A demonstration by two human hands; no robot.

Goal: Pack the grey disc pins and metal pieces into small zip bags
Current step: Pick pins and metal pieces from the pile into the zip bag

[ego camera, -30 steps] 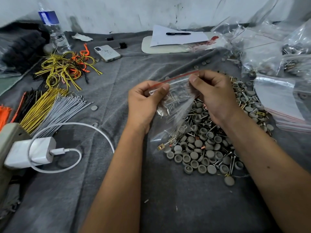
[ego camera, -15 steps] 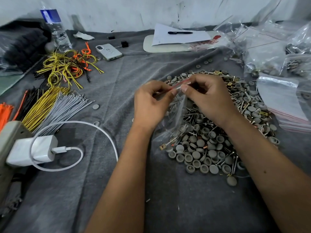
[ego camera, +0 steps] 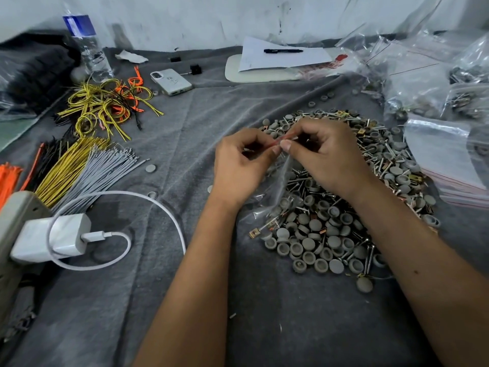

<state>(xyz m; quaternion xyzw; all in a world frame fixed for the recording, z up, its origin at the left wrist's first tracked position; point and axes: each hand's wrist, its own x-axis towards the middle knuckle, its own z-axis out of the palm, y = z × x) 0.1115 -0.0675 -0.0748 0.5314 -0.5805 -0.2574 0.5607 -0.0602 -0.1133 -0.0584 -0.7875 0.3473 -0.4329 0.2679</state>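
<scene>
Both hands pinching the red zip strip of a small clear bag [ego camera: 275, 192], left hand [ego camera: 242, 165] and right hand [ego camera: 328, 157] meeting thumb to thumb above the pile of grey disc pins [ego camera: 341, 207] on the grey-clothed surface [ego camera: 201, 133]. Best to press along the strip end to end, checking no pin shank catches in the seal. Strip running left-right, tilted up toward the right; bag hanging down toward the viewer.

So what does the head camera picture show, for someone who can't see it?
Two hands, left and right, pinch the red-striped top of a small clear plastic zip bag above a pile of grey disc pins and metal pieces on a grey cloth.
</scene>
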